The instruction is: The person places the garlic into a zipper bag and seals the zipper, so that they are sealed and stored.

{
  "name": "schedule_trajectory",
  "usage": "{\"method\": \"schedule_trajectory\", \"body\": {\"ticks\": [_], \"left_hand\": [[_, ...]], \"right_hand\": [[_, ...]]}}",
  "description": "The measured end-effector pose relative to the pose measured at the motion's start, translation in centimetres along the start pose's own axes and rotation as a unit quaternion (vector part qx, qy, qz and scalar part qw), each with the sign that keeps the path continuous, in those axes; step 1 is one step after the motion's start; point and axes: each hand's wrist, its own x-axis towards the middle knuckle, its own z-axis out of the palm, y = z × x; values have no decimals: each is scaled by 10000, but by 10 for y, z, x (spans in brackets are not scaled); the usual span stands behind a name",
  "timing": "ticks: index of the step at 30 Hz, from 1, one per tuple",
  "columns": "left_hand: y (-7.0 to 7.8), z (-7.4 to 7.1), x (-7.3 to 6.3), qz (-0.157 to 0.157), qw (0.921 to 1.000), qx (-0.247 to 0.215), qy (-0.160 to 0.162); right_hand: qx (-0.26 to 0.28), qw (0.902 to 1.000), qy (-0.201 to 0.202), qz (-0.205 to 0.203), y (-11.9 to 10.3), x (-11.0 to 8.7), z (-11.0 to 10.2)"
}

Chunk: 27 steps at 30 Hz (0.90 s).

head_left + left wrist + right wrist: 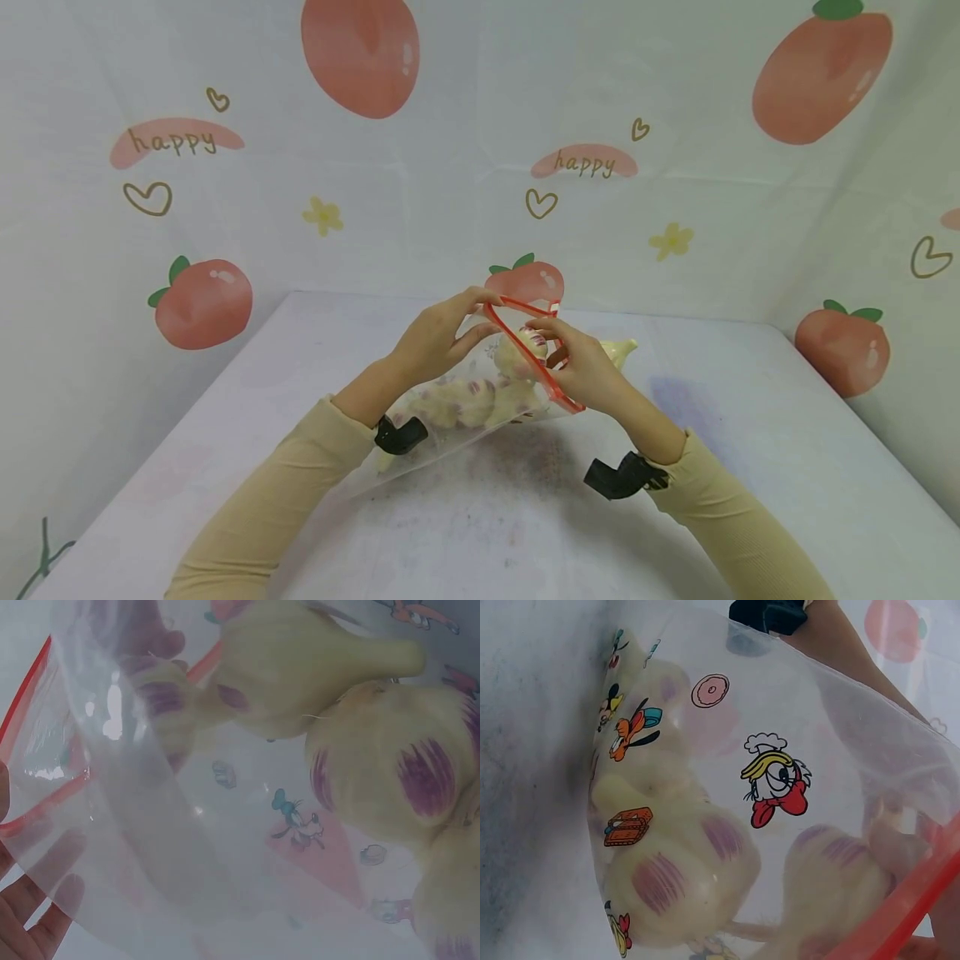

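A clear zip bag [450, 442] with red edging and printed cartoon figures lies slanted on the table, its mouth facing right. Several pale garlic bulbs [390, 765] with purple streaks show through the plastic. My left hand [442, 333] holds the upper rim of the mouth between fingers and thumb. Within the mouth, my right hand [588, 367] has its fingers on a garlic bulb [525, 350] and seems to grip it; the red edge partly hides the contact. In the right wrist view, that bulb [832, 877] appears through the plastic beside the fingertips.
Behind my right hand, another garlic bulb [618, 352] shows its stem pointing right. Under the bag is a white table [510, 533] with faint dark smudges. A white cloth [450, 192] printed with fruit and hearts hangs behind it. Black wrist cameras [618, 477] sit at both cuffs.
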Motion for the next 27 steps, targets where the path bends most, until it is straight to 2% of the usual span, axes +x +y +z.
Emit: {"method": "schedule_trajectory", "body": {"ticks": [10, 15, 21, 27], "left_hand": [[0, -1, 2, 13, 10000, -50, 36], [1, -3, 2, -97, 9999, -88, -20], [0, -4, 0, -143, 9999, -35, -38], [-1, -3, -1, -132, 9999, -61, -15]], "right_hand": [[417, 9984, -208, 319, -3, 0, 1], [439, 9989, -147, 64, -5, -3, 0], [193, 9992, 56, -346, -1, -7, -4], [73, 9990, 264, -349, 7, -11, -9]]}}
